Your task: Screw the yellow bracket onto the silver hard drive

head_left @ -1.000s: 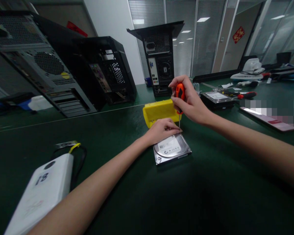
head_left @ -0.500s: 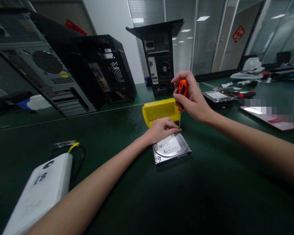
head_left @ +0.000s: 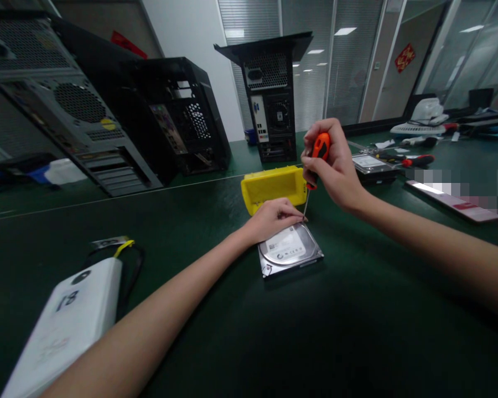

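Note:
A silver hard drive (head_left: 290,249) with a white label lies flat on the dark green table. Across its far left part rests my left hand (head_left: 274,217), fingers bent and closed over the far edge. Wrapped around the orange and black handle of a screwdriver (head_left: 321,146) is my right hand (head_left: 334,163), raised above the drive's far right corner. The shaft leans, its tip down by my left fingertips at that corner. Those fingers hide what the tip touches. Just behind the drive stands a yellow plastic bin (head_left: 274,187), some small bits along its near rim.
Computer cases (head_left: 269,105) stand along the back and left. A white box-like device (head_left: 70,315) with a cable lies front left. To the right are another hard drive (head_left: 368,163), red-and-black-handled pliers (head_left: 417,160) and a pink phone (head_left: 452,200).
The screwdriver handle and my right hand have shifted to the right, so the shaft now tilts more. My left hand and the hard drive have hardly moved.

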